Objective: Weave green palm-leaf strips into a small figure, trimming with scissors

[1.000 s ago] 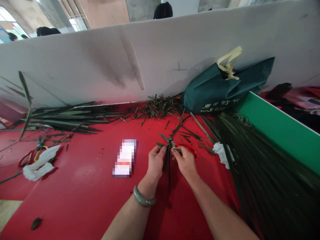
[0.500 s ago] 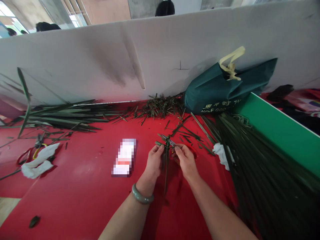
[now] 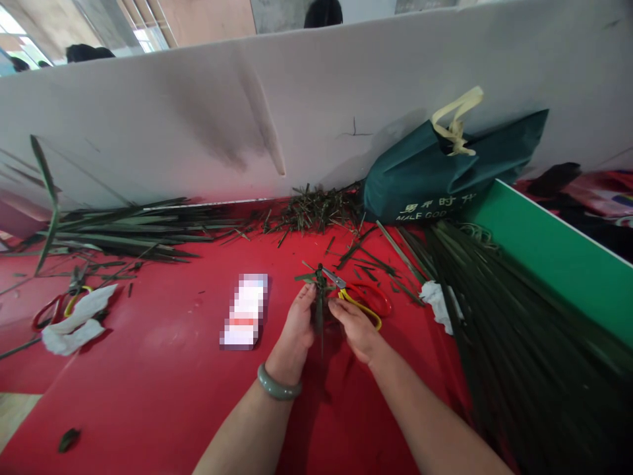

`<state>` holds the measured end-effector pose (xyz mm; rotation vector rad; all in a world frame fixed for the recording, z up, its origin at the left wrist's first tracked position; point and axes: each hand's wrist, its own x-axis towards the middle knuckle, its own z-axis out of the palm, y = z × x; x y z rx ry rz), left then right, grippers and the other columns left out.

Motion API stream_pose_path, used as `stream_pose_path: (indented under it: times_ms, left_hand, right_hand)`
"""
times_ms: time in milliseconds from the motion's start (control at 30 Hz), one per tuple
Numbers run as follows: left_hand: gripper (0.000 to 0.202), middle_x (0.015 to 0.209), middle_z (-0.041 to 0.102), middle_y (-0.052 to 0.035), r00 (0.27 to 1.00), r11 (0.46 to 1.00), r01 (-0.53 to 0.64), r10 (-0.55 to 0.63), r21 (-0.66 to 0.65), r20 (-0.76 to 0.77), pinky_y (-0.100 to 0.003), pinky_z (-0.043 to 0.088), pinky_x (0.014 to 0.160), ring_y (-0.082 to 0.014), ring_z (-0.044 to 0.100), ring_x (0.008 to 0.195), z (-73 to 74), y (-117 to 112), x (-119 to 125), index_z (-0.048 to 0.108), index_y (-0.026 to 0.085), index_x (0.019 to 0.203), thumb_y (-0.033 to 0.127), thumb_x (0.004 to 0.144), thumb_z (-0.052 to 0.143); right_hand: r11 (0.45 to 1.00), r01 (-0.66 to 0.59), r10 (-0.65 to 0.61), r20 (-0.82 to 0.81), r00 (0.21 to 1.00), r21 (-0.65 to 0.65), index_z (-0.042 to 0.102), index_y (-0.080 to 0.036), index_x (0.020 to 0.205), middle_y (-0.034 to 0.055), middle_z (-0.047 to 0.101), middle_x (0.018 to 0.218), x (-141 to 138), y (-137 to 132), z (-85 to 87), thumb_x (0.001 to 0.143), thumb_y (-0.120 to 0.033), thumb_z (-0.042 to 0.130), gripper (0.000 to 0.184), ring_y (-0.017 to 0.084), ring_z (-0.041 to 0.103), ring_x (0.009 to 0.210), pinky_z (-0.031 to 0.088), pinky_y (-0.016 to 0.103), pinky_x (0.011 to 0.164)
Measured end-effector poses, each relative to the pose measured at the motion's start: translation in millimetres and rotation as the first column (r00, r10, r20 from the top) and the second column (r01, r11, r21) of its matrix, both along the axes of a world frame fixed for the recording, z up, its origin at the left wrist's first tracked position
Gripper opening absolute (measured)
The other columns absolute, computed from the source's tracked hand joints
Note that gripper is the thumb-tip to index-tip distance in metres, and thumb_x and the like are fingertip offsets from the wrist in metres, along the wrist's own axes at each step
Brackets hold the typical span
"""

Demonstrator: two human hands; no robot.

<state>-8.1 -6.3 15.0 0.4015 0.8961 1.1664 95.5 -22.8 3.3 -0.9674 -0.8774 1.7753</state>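
A small green figure woven from leaf strips stands upright over the table, with narrow strips sticking out at its sides and a long tail hanging down. My left hand pinches it from the left side, a grey-green bangle on that wrist. My right hand is closed at the figure's lower right, thumb and fingers pressed together; the exact spot they grip is hard to make out. Just beyond my right hand lie scissors with one red and one yellow handle, blades pointing up-left, partly covered by that hand.
On the red table lie a phone, more scissors with crumpled tissue, leaf scraps and long leaves. At right are a leaf bundle, tissue, a dark green bag and a green panel.
Both hands and the woven leaf figure have shifted slightly left. The figure has turned, its side strips now spreading wider. My right hand has moved down, so the scissors behind it show more.
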Motion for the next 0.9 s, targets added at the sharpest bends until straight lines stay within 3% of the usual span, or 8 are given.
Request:
stream_pose_path:
  times_ms: [200, 333, 467, 600, 700, 800, 900]
  left_hand:
    - [0.034, 0.057, 0.056, 0.0018, 0.994, 0.994, 0.109, -0.109, -0.015, -0.010, -0.020, 0.032, 0.037, -0.0068, 0.044, 0.037, -2.3, -4, 1, 0.053, 0.017, 0.083, 0.044, 0.064, 0.060]
    - [0.030, 0.051, 0.052, 0.0032, 0.989, 0.989, 0.145, -0.145, 0.040, 0.003, -0.021, 0.034, 0.034, -0.0078, 0.044, 0.033, -3.6, -5, 1, 0.052, 0.016, 0.082, 0.041, 0.068, 0.058]
    - [0.023, 0.057, 0.054, 0.0023, 0.978, 0.972, 0.195, -0.204, 0.129, 0.054, -0.022, 0.038, 0.033, -0.0091, 0.047, 0.034, -5.3, -4, 2, 0.050, 0.017, 0.080, 0.036, 0.070, 0.057]
    - [0.019, 0.064, 0.058, -0.0005, 0.977, 0.968, 0.180, -0.196, 0.177, 0.081, -0.024, 0.043, 0.042, -0.0108, 0.053, 0.044, -5.0, -1, 4, 0.051, 0.016, 0.076, 0.031, 0.068, 0.059]
    - [0.023, 0.076, 0.062, -0.0040, 0.994, 0.985, 0.075, -0.087, 0.155, 0.070, -0.025, 0.045, 0.058, -0.0122, 0.058, 0.061, -3.6, 2, 4, 0.054, 0.015, 0.081, 0.028, 0.065, 0.063]
    - [0.021, 0.072, 0.062, -0.0029, 0.998, 0.989, 0.002, 0.007, 0.150, -0.058, -0.023, 0.043, 0.065, -0.0103, 0.056, 0.064, -3.2, 3, 2, 0.057, 0.015, 0.077, 0.027, 0.062, 0.066]
    - [0.019, 0.066, 0.060, -0.0018, 0.977, 0.978, 0.071, -0.029, 0.194, -0.213, -0.022, 0.040, 0.064, -0.0089, 0.053, 0.061, -3.0, 2, 0, 0.059, 0.013, 0.070, 0.030, 0.063, 0.065]
  right_hand:
    - [0.999, -0.004, 0.002, -0.045, 0.999, -0.051, 0.060, -0.018, 0.079, -0.0013, 0.057, 0.059, 0, 0, 3.3, 0.067, -0.042, 0.058, 0.026, 0.010, 0.050, 0.052, 0.040, 0.023, 0.049]
    - [0.998, 0.010, -0.016, -0.078, 0.997, -0.069, 0.058, -0.018, 0.073, -0.0037, 0.051, 0.055, 0, -1, 7.8, 0.065, -0.041, 0.060, 0.024, 0.008, 0.044, 0.046, 0.034, 0.020, 0.043]
    - [0.999, -0.004, -0.001, -0.094, 0.996, -0.044, 0.051, -0.017, 0.061, -0.0062, 0.044, 0.048, 1, -2, 9.4, 0.065, -0.038, 0.061, 0.024, 0.005, 0.037, 0.041, 0.029, 0.018, 0.040]
    - [0.998, 0.067, -0.067, -0.063, 0.996, -0.008, 0.048, -0.017, 0.060, -0.0064, 0.043, 0.047, 7, 3, 10.2, 0.064, -0.038, 0.062, 0.025, 0.005, 0.036, 0.041, 0.027, 0.018, 0.040]
    - [0.986, 0.164, -0.164, 0.017, 0.986, 0.015, 0.048, -0.017, 0.061, -0.0064, 0.045, 0.048, 16, 9, 11.0, 0.063, -0.039, 0.062, 0.025, 0.005, 0.037, 0.040, 0.028, 0.018, 0.040]
    - [0.964, 0.261, -0.265, 0.108, 0.958, 0.047, 0.046, -0.018, 0.058, -0.0068, 0.044, 0.045, 25, 14, 12.2, 0.063, -0.041, 0.060, 0.028, 0.006, 0.038, 0.040, 0.029, 0.019, 0.040]
    - [0.942, 0.317, -0.333, 0.205, 0.921, 0.108, 0.047, -0.018, 0.058, -0.0068, 0.044, 0.045, 31, 16, 14.9, 0.063, -0.043, 0.059, 0.029, 0.006, 0.039, 0.041, 0.031, 0.019, 0.042]
